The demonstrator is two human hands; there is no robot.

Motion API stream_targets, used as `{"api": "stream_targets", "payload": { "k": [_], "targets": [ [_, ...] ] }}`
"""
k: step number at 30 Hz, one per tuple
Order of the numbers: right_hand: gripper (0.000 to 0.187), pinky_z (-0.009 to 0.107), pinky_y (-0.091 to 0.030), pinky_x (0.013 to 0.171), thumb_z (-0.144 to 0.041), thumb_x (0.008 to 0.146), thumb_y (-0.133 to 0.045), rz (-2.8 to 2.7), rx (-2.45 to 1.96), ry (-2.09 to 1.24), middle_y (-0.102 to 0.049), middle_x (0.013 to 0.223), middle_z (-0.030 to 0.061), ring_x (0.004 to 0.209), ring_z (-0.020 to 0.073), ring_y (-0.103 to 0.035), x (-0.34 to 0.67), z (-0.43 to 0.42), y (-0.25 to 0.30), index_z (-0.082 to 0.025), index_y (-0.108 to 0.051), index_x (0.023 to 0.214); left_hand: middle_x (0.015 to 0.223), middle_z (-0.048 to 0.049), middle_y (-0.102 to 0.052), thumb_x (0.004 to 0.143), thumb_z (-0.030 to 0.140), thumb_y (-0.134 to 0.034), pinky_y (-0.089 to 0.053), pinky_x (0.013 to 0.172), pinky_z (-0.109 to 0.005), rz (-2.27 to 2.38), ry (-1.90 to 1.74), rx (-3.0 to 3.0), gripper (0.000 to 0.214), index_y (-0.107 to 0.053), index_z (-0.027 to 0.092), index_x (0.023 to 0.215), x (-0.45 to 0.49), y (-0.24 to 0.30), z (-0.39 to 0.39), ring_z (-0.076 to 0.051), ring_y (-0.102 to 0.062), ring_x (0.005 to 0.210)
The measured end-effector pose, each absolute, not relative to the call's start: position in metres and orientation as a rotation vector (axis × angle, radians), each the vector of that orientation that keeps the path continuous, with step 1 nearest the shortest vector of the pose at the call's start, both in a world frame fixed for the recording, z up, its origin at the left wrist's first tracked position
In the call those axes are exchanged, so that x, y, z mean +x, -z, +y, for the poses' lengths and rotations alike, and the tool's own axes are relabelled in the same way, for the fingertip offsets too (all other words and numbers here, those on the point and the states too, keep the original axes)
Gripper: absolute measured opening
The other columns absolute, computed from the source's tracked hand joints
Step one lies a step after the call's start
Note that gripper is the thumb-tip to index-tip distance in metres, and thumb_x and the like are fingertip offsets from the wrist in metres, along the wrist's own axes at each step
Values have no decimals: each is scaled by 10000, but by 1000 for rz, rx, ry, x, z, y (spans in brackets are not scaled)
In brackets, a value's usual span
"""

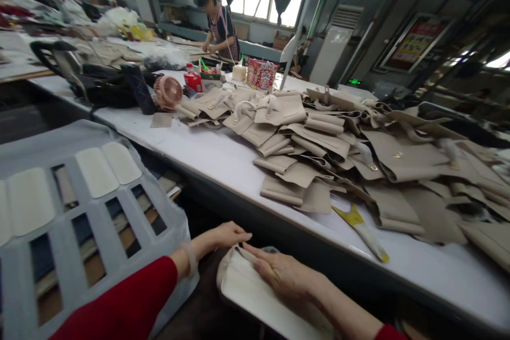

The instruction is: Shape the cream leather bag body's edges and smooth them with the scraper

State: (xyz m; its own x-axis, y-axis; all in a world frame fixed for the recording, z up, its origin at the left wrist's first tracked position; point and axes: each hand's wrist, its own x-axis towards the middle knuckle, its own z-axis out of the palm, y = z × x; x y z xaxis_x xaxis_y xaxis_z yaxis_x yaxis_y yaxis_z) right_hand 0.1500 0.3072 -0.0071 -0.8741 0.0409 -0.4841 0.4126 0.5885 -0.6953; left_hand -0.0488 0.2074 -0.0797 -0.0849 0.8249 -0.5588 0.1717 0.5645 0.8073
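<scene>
A cream, leather-like folded piece point(255, 281) with rounded corners lies over my lap at the lower middle; it looks like part of a bag. My right hand point(285, 273) grips its upper right side, thumb on top and fingers along the edge. At the far end of the piece is my left hand point(227, 235), its fingers closed and pinching close to the corner, almost touching the right fingertips. What lies between the left fingertips is partly hidden. Several cream panels point(32, 199) rest on a slotted, plastic-covered rack point(131, 212) to my left.
A heap of taupe bag pieces point(319, 143) covers the right of the white table point(207, 164). A yellow-and-grey flat tool point(360, 231) lies near its edge. Behind stand a pink fan point(168, 92), a red bottle point(193, 79) and a patterned box point(261, 74). Another person point(219, 29) works farther back.
</scene>
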Motion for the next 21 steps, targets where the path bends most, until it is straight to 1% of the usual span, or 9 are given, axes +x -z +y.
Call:
{"api": "stream_targets", "payload": {
  "k": [1,3,5,7,12,15,17,19,21],
  "targets": [
    [546,507,-357,1114,-539,1015,-275,2373,398,1231,-459,1509,68,1344,347,-480,158,310,8,-366,-277,1533,620,26,-585,862,534,-640,-432,614,-254,1559,-639,917,419,-709,135,758,-53,70,210,-129,-536,622],
    [547,499,-350,1117,-562,1004,-305,2318,456,1288,-468,1503,61,1343,342,-482,177,318,10,-373,-313,1518,662,22,-651,777,553,-700,-421,627,-245,1475,-566,1007,406,-778,160,841,-57,48,212,-146,-556,668],
    [538,482,-345,1120,-575,991,-342,2272,505,1338,-482,1493,37,1330,331,-500,198,326,10,-388,-355,1496,751,19,-716,691,500,-759,-436,651,-240,1421,-488,1063,387,-800,192,922,-56,30,211,-171,-590,724],
    [526,455,-346,1118,-580,969,-399,2233,548,1412,-514,1467,12,1312,320,-522,220,335,7,-390,-425,1459,825,12,-749,650,452,-765,-459,685,-243,1418,-428,1097,389,-803,205,948,-53,20,210,-198,-620,778],
    [482,357,-420,1042,-567,883,-553,2176,683,1594,-681,1271,9,1180,280,-628,258,349,1,-333,-644,1294,888,-23,-766,647,460,-711,-494,728,-266,1465,-330,1146,428,-800,188,964,-47,20,216,-237,-661,835],
    [437,370,-460,981,-556,784,-673,2200,834,1627,-745,1129,22,1070,294,-675,255,348,7,-324,-736,1150,851,-35,-764,647,450,-704,-495,711,-284,1527,-269,1209,400,-802,194,937,-42,21,224,-262,-668,846],
    [407,382,-466,969,-554,707,-748,2247,948,1710,-766,1051,27,1013,300,-688,247,345,15,-320,-775,1040,869,-30,-760,656,447,-714,-491,744,-304,1567,-241,1284,372,-797,224,942,-34,18,228,-272,-666,873],
    [415,378,-444,1012,-576,676,-773,2298,1063,1811,-761,1070,33,1050,296,-671,244,341,26,-305,-785,990,1005,-29,-741,676,407,-714,-468,845,-324,1609,-255,1380,373,-770,249,1010,-22,11,228,-276,-640,978],
    [539,369,-381,1093,-665,739,-679,2340,1266,1877,-703,1227,49,1194,288,-597,252,332,41,-276,-747,1107,1127,-34,-687,706,330,-690,-417,935,-331,1665,-342,1495,336,-732,245,1029,-6,4,223,-264,-585,1081]
  ]
}}
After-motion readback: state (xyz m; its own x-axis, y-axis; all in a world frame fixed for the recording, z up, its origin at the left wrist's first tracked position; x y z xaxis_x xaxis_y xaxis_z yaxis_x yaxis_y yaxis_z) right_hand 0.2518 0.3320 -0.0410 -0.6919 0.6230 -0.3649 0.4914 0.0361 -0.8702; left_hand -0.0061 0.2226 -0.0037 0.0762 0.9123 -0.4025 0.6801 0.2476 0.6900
